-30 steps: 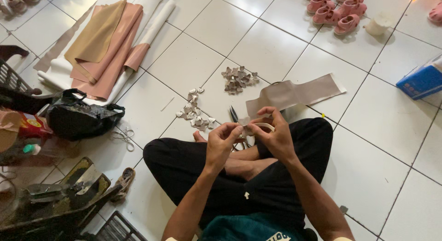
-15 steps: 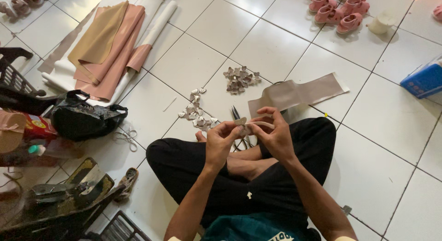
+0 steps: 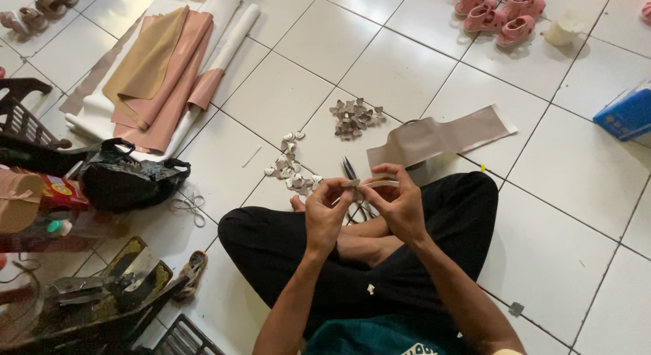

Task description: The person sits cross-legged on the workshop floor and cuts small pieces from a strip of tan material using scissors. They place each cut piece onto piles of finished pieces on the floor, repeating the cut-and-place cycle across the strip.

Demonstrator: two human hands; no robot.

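You are sitting cross-legged on the tiled floor [image 3: 576,172], your left hand [image 3: 327,216] and right hand [image 3: 400,204] pinching a thin beige strip [image 3: 380,183] above scissors [image 3: 350,170].

Thin beige strap [image 3: 380,183] (slightly curved) pinched between both hands' fingers [image 3: 354,187].

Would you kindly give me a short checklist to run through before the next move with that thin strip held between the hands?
1. Thin beige strip pinched by both hands: ok; left hand and right hand each grip it.
2. Strip held clear of the black trousers: ok, it sits above the crossed legs.
3. Small dark scissors lying on the white tiled floor just ahead of the hands: ok.
4. Pile of small pale cut pieces nearby on the floor: ok, to the left of the scissors.
5. Flat taupe sheet of material lying flat: not ok, its near end curls.
6. Exact hold of the fingers on the strip: cannot tell, too small.
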